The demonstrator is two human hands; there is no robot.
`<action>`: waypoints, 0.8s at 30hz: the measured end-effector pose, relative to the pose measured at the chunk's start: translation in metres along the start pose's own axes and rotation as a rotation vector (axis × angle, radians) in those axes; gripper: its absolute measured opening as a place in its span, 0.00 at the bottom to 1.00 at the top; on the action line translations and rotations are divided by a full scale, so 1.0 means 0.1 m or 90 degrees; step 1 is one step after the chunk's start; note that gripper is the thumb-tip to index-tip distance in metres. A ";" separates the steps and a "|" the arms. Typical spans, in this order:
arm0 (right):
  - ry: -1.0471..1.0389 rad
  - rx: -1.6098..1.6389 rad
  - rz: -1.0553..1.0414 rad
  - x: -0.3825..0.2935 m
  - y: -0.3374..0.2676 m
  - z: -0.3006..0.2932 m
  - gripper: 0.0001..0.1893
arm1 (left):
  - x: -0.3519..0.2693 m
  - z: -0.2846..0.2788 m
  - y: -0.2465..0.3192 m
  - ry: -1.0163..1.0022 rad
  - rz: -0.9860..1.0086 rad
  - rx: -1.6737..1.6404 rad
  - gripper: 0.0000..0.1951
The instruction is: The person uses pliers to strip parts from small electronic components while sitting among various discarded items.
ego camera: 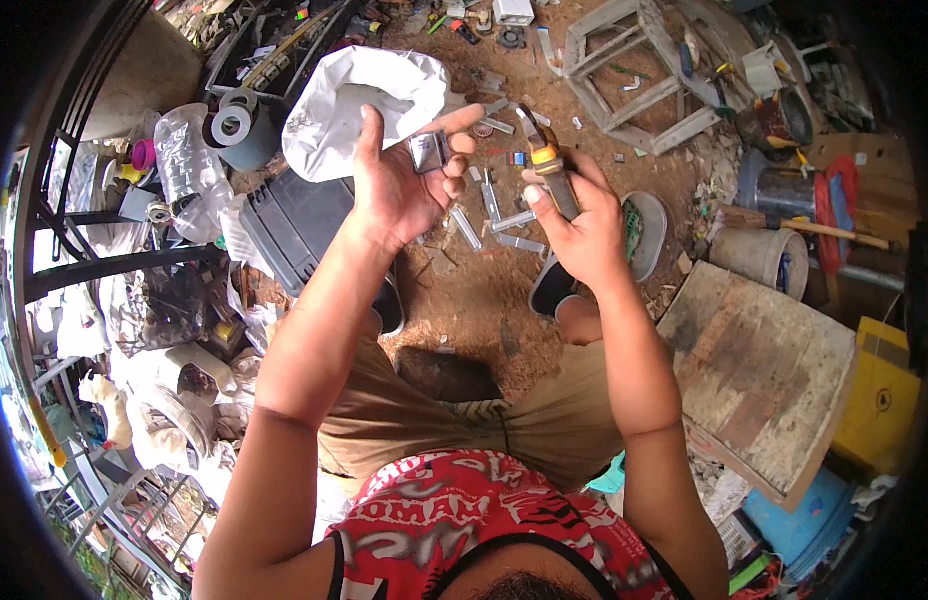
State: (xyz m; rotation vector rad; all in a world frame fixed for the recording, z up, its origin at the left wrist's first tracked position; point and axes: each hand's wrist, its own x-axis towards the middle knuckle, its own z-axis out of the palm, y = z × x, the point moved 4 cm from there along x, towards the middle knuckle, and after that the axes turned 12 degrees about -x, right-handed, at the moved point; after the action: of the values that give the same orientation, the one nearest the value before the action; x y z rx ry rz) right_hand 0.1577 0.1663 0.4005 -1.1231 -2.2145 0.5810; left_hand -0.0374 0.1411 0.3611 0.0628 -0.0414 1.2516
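Note:
My left hand (393,187) is turned palm up, holding a small square dark-edged piece (429,152) with a pale, shiny face against its curled fingers. What the piece is cannot be told. My right hand (588,232) grips pliers or cutters (548,161) with yellow and dark handles, their jaws pointing up and away from me. The two hands are apart, and the tool does not touch the piece. Behind my left hand stands an open white sack (321,112). Several metal strips (488,196) lie on the dirt floor (464,292) between and below my hands.
A black hard case (303,229) lies by my left foot. Near my right foot is a pale tub (654,232) holding green pieces. A wooden frame (629,112) lies ahead; a worn wooden board (764,367) is at right. Plastic bottles (190,165) and scrap crowd the left.

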 end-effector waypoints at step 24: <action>0.009 0.167 0.054 -0.02 0.01 0.17 0.11 | -0.03 0.02 -0.50 0.200 0.012 0.446 0.55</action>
State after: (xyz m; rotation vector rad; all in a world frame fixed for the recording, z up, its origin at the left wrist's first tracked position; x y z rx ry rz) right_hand 0.1481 0.1630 0.3868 -1.0818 -2.0152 0.8694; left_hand 0.0095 0.1225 0.3617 0.4702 0.6712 1.2323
